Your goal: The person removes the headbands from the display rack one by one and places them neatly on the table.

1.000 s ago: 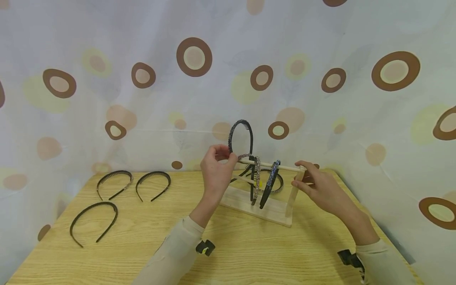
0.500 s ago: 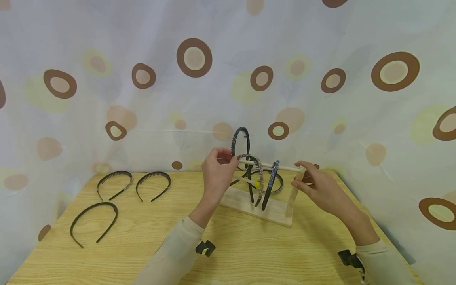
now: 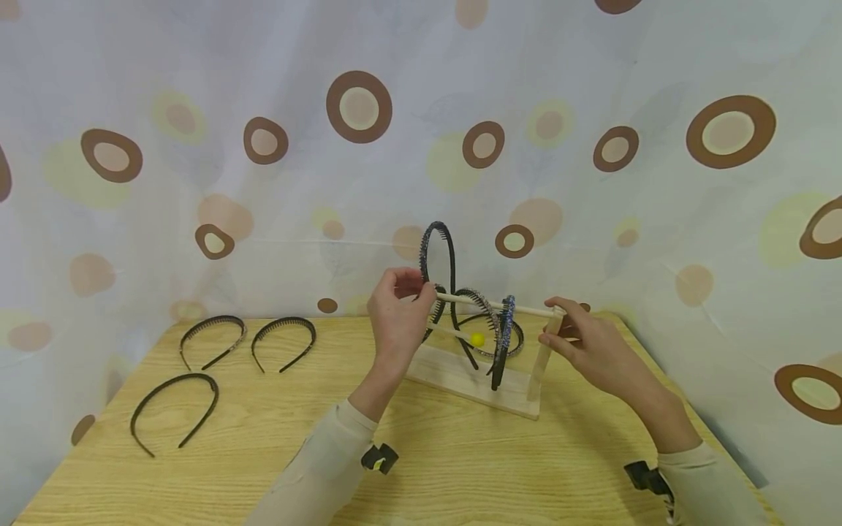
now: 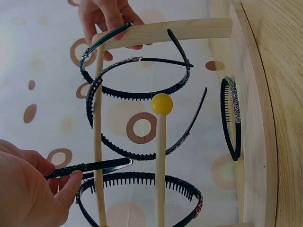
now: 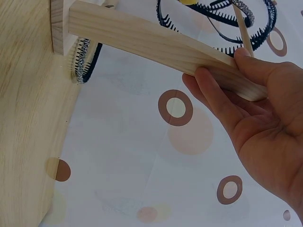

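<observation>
- One wooden rack (image 3: 454,376), with two rods (image 4: 98,142).
- Eight headbands in sight: three hanging on the rack (image 4: 137,96), one in the left hand (image 3: 399,318) at the rack, one behind the rack (image 4: 235,104), three on the table left of the rack (image 3: 191,375).
- One yellow ball (image 4: 162,103), on a rack rod.
- Two hands, left and right hand (image 3: 595,347), at the rack.
- One table (image 3: 296,438), under the rack.
</observation>
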The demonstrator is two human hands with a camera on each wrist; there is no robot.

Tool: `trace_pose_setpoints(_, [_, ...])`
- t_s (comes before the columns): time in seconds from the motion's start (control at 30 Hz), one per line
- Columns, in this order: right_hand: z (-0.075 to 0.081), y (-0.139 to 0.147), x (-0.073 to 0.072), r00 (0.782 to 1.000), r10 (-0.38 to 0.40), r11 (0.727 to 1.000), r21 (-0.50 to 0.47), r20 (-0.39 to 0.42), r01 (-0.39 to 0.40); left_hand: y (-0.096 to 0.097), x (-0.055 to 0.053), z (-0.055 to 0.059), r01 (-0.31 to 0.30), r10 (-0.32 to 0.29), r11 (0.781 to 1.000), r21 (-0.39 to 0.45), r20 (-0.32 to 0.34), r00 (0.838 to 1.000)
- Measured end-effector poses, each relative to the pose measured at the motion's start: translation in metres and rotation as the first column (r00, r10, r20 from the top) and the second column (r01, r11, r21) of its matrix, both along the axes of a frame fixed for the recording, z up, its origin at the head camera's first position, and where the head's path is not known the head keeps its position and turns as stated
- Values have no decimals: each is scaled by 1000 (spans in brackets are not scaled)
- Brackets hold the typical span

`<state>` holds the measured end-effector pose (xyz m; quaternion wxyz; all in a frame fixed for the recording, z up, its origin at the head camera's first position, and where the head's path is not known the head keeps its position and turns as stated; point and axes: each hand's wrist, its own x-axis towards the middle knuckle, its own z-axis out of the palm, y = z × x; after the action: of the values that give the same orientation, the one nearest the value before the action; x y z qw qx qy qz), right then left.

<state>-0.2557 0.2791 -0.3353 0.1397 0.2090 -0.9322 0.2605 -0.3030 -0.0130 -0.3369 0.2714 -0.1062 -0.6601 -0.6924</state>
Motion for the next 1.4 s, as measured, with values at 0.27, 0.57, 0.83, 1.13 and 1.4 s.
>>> trace_pose_setpoints(0.27, [0,0,0,1000,3,1000,8,-12,-3,1,2,1,24,-24,1000,-20,-2,1000])
trace_pose_setpoints(0.57, [-2,1,-1,1000,5,1000,13,-26,-5,1,9,7,4,-6,998,-67,-24,1000])
trace_pose_setpoints(0.83, [-2,1,-1,1000,2,1000,10,-13,-2,-6,22,24,-20,11,997,-74,-116,993])
trace_pose_setpoints(1.13, [-3,-1,-3,1000,2,1000,10,10,-2,-32,29,37,-40,37,999,-15,-173,984])
trace_pose_setpoints(1.4, [0,1,0,1000,-18,1000,0,20,18,-70,27,40,-71,72,997,10,-189,979])
